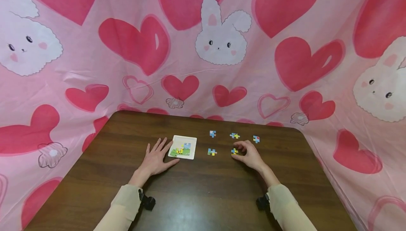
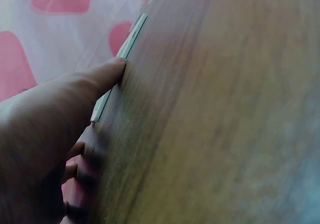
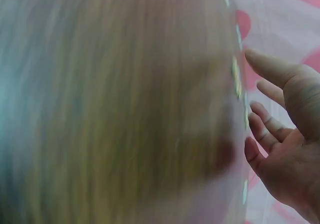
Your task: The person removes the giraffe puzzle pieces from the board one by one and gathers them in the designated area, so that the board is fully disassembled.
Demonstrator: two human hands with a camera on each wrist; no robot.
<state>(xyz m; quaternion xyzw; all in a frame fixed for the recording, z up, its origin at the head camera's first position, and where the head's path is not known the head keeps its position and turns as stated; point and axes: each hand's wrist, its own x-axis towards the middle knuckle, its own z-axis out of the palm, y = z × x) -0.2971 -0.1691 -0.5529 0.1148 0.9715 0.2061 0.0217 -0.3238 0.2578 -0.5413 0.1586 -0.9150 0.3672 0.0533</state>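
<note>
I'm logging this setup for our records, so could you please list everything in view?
Loose pieces: five, mixed blue, yellow, green and red, right of the board, three in the far row and two in the near
Board: one, white-rimmed with a green, yellow and blue picture, beside the left hand
Table: one, dark brown, under both
Backdrop: one, pink with red hearts and white rabbits, around the table
Wrist cameras: two, black, one per wrist
Sleeves: two, cream, one per arm
Left hand: one, bare, fingers spread, thumb at the board's edge
Right hand: one, bare, at the near row's right piece; contact unclear
</note>
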